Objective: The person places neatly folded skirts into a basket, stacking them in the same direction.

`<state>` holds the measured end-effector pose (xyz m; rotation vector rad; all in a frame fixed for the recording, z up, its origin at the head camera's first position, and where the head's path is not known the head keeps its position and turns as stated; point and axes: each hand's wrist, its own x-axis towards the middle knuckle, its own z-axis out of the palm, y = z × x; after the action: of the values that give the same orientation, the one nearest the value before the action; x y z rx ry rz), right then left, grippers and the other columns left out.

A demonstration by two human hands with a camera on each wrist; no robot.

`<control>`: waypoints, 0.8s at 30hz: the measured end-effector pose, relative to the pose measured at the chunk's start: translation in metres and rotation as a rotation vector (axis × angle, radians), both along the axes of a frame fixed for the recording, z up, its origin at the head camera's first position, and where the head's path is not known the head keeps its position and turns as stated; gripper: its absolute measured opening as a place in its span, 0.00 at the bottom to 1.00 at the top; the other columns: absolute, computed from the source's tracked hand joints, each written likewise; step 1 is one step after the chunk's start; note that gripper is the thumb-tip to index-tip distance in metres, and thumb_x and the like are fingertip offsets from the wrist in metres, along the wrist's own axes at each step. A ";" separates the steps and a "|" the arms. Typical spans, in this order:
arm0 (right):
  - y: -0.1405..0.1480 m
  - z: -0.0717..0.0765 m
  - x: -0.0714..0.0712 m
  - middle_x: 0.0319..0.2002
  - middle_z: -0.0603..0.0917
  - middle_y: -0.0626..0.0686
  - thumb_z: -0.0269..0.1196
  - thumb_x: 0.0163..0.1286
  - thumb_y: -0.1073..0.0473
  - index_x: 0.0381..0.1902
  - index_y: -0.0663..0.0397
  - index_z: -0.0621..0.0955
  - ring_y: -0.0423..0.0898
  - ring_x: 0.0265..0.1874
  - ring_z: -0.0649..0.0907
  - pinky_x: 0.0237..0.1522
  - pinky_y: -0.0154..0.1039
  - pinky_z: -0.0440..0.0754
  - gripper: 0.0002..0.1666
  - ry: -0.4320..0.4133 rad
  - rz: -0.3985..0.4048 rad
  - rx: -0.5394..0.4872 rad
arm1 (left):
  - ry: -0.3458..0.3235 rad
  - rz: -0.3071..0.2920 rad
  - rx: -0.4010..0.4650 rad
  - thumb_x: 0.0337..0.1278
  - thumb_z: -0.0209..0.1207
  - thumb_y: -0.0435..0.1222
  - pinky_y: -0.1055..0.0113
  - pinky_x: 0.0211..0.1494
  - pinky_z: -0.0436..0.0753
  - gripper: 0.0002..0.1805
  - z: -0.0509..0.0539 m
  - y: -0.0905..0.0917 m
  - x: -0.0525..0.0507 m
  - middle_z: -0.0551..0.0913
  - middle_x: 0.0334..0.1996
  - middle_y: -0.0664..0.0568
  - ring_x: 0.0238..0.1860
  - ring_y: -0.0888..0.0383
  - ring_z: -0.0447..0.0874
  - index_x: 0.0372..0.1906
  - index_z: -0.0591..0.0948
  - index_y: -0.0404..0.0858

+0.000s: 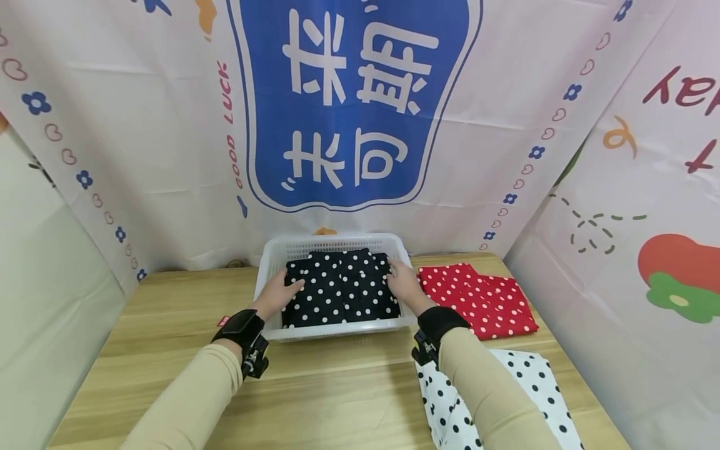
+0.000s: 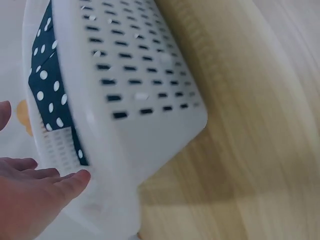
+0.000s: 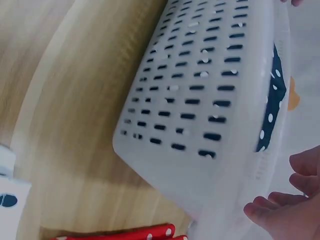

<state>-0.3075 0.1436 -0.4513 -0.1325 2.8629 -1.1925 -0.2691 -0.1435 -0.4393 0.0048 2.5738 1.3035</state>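
Observation:
A folded black cloth with white dots lies inside a white perforated basket. At the cloth's left side is my left hand, its thumb over the edge of the fabric. My right hand is at the opposite side, fingertips by the cloth's right edge. The left wrist view has the left hand with loosely extended fingers beside the basket rim and the dotted cloth. Similarly relaxed fingers show on the right hand, near the cloth; contact there cannot be told.
A folded red dotted cloth lies right of the basket. Nearer, a white cloth with black dots is partly under the right forearm. Printed fabric hangs behind and beside the wooden table. A small red tag is left of the basket.

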 end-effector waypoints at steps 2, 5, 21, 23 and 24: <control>0.003 0.005 0.000 0.68 0.67 0.66 0.51 0.74 0.68 0.68 0.69 0.66 0.58 0.70 0.64 0.68 0.52 0.63 0.27 0.002 0.005 0.012 | 0.018 0.003 -0.014 0.76 0.43 0.43 0.42 0.71 0.56 0.37 0.003 -0.003 -0.001 0.50 0.72 0.26 0.71 0.32 0.51 0.73 0.45 0.23; 0.007 0.010 0.001 0.68 0.66 0.67 0.51 0.74 0.67 0.68 0.70 0.66 0.60 0.70 0.64 0.68 0.54 0.62 0.26 0.011 0.028 0.038 | 0.030 -0.004 -0.033 0.76 0.43 0.44 0.42 0.71 0.55 0.37 0.007 -0.007 0.000 0.50 0.72 0.26 0.71 0.32 0.51 0.73 0.45 0.23; 0.020 0.028 0.031 0.69 0.62 0.70 0.54 0.75 0.54 0.69 0.67 0.66 0.67 0.70 0.59 0.68 0.61 0.57 0.32 0.116 0.170 0.220 | 0.231 -0.170 -0.273 0.72 0.50 0.47 0.34 0.70 0.43 0.42 0.022 -0.002 0.038 0.45 0.71 0.23 0.71 0.26 0.34 0.73 0.48 0.22; 0.020 0.029 0.035 0.70 0.62 0.70 0.54 0.75 0.53 0.69 0.66 0.66 0.67 0.70 0.58 0.69 0.61 0.56 0.32 0.125 0.176 0.228 | 0.245 -0.177 -0.306 0.72 0.50 0.49 0.31 0.68 0.43 0.42 0.022 0.000 0.041 0.45 0.72 0.24 0.71 0.25 0.34 0.73 0.49 0.23; 0.019 0.030 0.037 0.69 0.62 0.71 0.55 0.75 0.53 0.69 0.67 0.66 0.68 0.70 0.59 0.68 0.62 0.56 0.32 0.138 0.178 0.230 | 0.246 -0.176 -0.317 0.72 0.49 0.50 0.30 0.67 0.43 0.42 0.022 0.001 0.042 0.45 0.72 0.25 0.71 0.25 0.33 0.73 0.49 0.24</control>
<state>-0.2707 0.1631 -0.4213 -0.4676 3.0013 -0.8478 -0.2266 -0.1424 -0.4169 0.3446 2.8810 0.8699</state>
